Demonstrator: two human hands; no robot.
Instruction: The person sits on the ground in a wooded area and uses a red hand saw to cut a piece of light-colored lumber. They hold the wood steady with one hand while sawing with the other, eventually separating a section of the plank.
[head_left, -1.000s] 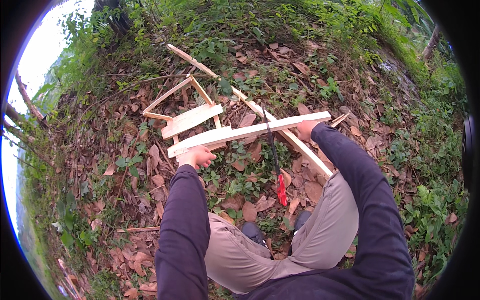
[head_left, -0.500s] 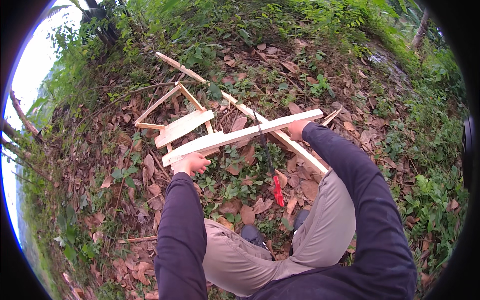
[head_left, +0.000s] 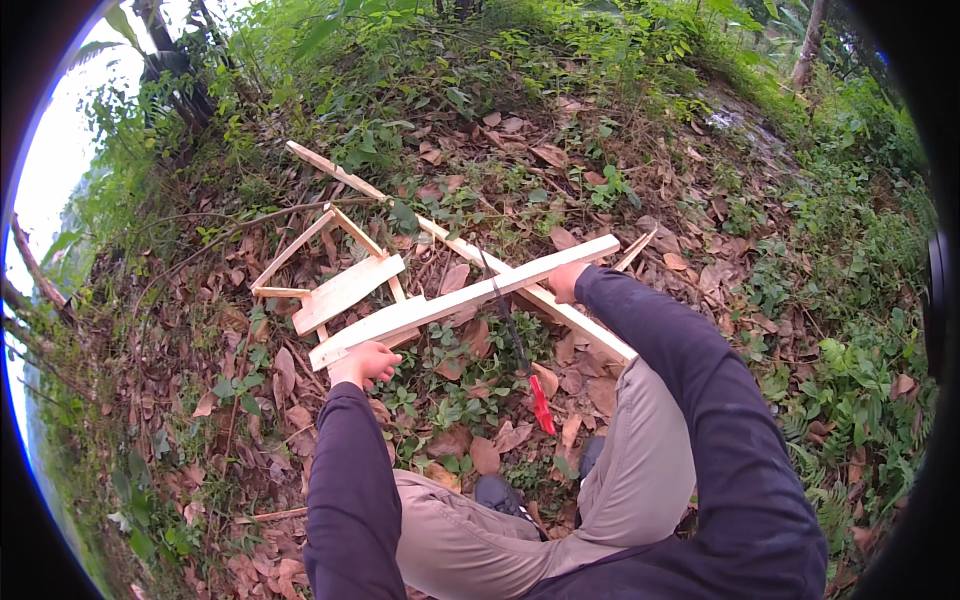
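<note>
Plank shifted left in-frame; right fingers grip it, left fingers alongside, hold unclear.

And there you are, both hands on the long pale plank, your left hand at its left end, fingers curled, though whether they grip is hard to tell! Your right hand is closed on the near edge towards the other end. Across the plank's middle runs the saw, dark blade, red handle pointing at your shoes. A second long strip slants beneath the plank, reaching your right knee, and beside your left hand sits a wooden frame on leafy ground
</note>
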